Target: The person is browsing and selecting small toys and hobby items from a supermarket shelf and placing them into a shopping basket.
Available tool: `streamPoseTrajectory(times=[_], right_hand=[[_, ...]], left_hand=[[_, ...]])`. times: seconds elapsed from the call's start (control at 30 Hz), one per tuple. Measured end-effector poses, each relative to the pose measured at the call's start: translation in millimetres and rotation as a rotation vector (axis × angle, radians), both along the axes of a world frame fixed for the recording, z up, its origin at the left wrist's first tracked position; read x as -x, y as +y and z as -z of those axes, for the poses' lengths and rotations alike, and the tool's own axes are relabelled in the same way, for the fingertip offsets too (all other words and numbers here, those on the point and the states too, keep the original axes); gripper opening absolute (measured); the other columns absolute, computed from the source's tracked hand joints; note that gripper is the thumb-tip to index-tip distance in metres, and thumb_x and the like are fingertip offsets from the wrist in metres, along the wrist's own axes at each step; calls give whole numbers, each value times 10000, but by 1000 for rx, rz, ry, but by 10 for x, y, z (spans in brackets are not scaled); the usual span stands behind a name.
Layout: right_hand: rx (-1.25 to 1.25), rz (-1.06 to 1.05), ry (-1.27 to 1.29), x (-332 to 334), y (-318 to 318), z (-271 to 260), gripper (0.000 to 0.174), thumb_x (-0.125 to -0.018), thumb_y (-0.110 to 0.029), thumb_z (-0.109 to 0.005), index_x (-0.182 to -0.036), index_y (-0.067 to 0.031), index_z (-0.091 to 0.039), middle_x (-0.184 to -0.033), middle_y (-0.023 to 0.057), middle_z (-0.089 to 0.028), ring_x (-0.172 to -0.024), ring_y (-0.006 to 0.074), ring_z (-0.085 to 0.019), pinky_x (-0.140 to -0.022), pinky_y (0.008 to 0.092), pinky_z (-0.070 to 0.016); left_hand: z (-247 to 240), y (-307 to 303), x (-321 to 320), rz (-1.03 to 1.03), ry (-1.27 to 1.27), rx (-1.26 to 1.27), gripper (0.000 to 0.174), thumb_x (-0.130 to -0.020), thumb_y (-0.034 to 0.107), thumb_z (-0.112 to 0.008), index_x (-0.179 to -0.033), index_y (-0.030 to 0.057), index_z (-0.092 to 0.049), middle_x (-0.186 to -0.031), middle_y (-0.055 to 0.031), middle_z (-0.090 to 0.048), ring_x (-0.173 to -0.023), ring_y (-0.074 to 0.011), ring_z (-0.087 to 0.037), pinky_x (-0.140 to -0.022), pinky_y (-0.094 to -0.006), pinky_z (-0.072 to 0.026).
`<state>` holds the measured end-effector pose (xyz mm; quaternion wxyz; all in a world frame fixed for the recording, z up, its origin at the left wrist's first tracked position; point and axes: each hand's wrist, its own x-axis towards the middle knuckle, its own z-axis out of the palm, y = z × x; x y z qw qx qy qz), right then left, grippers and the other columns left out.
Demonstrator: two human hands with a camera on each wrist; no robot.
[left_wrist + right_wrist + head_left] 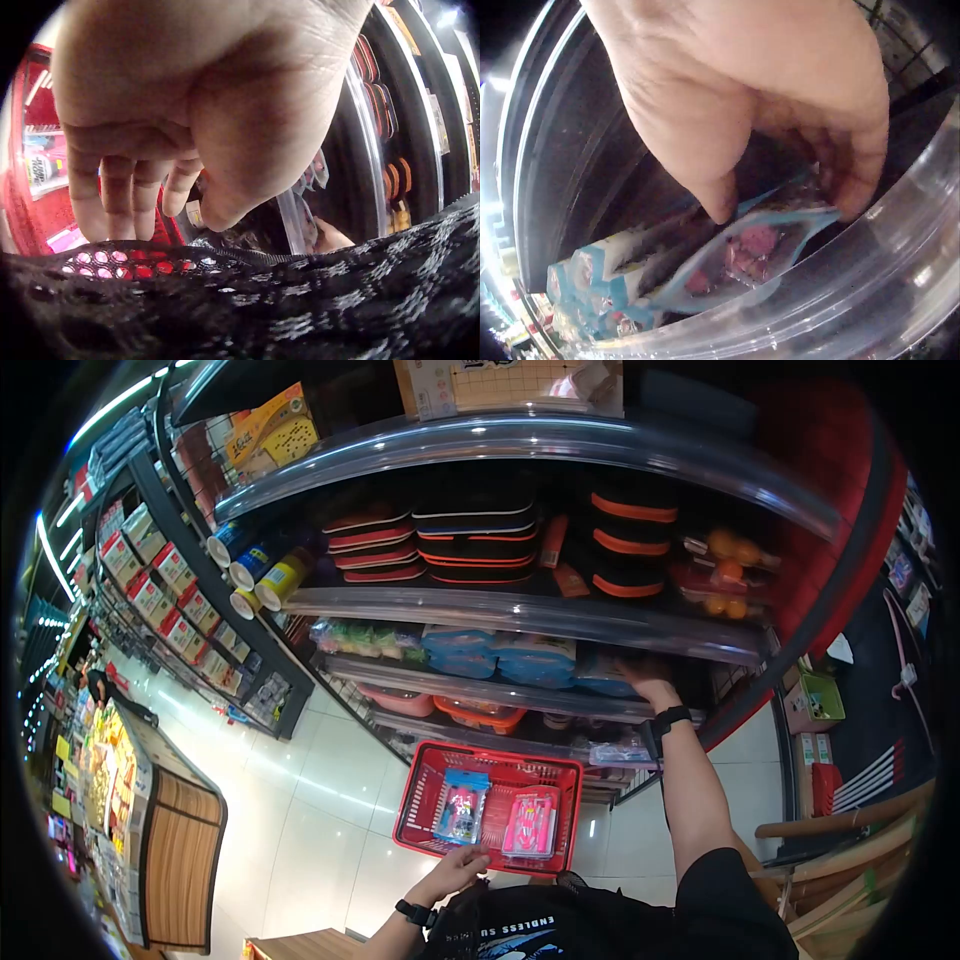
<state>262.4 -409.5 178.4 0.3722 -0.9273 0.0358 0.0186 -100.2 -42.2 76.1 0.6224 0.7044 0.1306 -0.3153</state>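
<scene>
Left hand (452, 874): at the near side of the red basket (500, 752), fingers loose and a little bent, nothing seen between them; whether they touch the rim cannot be told
Blue-topped pack (461, 808): inside the red basket, in its left part
Pink pack (531, 823): inside the red basket, in its right part, apart from the other pack
Blue-edged packets (535, 660): on a shelf beyond the red basket, side by side
Handling the clear packet (754, 255): seems to call for a light pinch on its upper edge and a lift clear of the plastic shelf lip (870, 271) before any pull towards the red basket, so the film does not snag or drag its neighbours
Clear packet's place: beyond and to the right of the red basket, just under the right hand (765, 97), well apart from the left
Right hand: beyond and to the right of the red basket, the person's thumb and bent fingers pinching the packet's upper edge; how firmly cannot be told
</scene>
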Motion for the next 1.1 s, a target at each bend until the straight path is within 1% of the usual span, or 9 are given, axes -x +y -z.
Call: streamPoseTrajectory(times=[0.03,0.13,0.27,0.47,0.5,0.57,0.67,0.77,1.1], right_hand=[[183,-4,-189,8,-4,35,764,-856,-607,-656,-1340,-22,-569,-1278,249,-627,-1192,406,-599,-958,460,-523],[150,-6,-319,20,75,160,803,-848,-650,-633,-1351,-29,-557,-1315,267,-597,-1215,445,-561,-1040,471,-457],[132,-102,-232,-38,13,323,775,-878,-666,-576,-1359,-59,-564,-1336,277,-577,-1224,436,-558,-1023,475,-466],[37,-101,-348,262,95,119,556,-957,-482,-599,-1335,-74,-589,-1196,239,-653,-1094,438,-620,-924,462,-499],[135,-48,-596,291,113,186,478,-960,-408,-628,-1300,-72,-624,-1172,229,-668,-1066,422,-640,-917,446,-504],[83,131,-681,340,104,295,408,-961,-355,-645,-1258,-75,-663,-1189,219,-673,-1081,378,-658,-931,402,-501],[-271,118,-738,718,176,111,313,-1003,-219,-612,-1232,-11,-665,-1191,149,-701,-1044,228,-683,-923,318,-493],[-506,133,-533,1221,414,168,245,-1035,-177,-570,-1163,8,-666,-1089,70,-705,-976,127,-654,-859,279,-514],[-507,-285,571,2296,1737,2121,257,-1014,-191,-597,-1176,-5,-667,-991,51,-708,-855,122,-664,-737,276,-539]], left_hand=[[-4,-12,11,-14,-4,-2,463,-1033,272,-583,-1378,-23,-491,-1198,-117,-670,-1084,-179,-650,-887,-307,-528],[34,-36,52,-46,0,-1,460,-1028,293,-594,-1358,-17,-511,-1176,-111,-673,-1063,-175,-652,-870,-301,-530],[132,-45,135,-27,-32,-23,441,-1031,335,-581,-1330,16,-520,-1085,-89,-688,-996,-158,-655,-818,-289,-525],[205,-19,258,-51,-34,15,418,-1031,326,-577,-1328,37,-531,-1078,-66,-676,-957,-139,-625,-821,-279,-508],[207,-4,268,-38,-21,4,416,-1032,323,-574,-1335,40,-530,-1081,-60,-669,-966,-137,-619,-825,-283,-507],[215,28,290,-29,7,3,415,-1034,319,-571,-1341,43,-529,-1083,-54,-662,-975,-135,-613,-829,-288,-506],[220,94,297,-67,-5,38,420,-1030,310,-577,-1348,38,-540,-1067,-49,-651,-958,-141,-608,-839,-303,-508],[489,175,301,-105,-29,26,363,-1016,256,-583,-1277,4,-591,-1106,-111,-682,-1008,-186,-647,-886,-334,-518],[498,517,76,18,83,-119,395,-997,315,-597,-1292,53,-588,-1124,-144,-692,-1062,-262,-661,-964,-391,-506]])
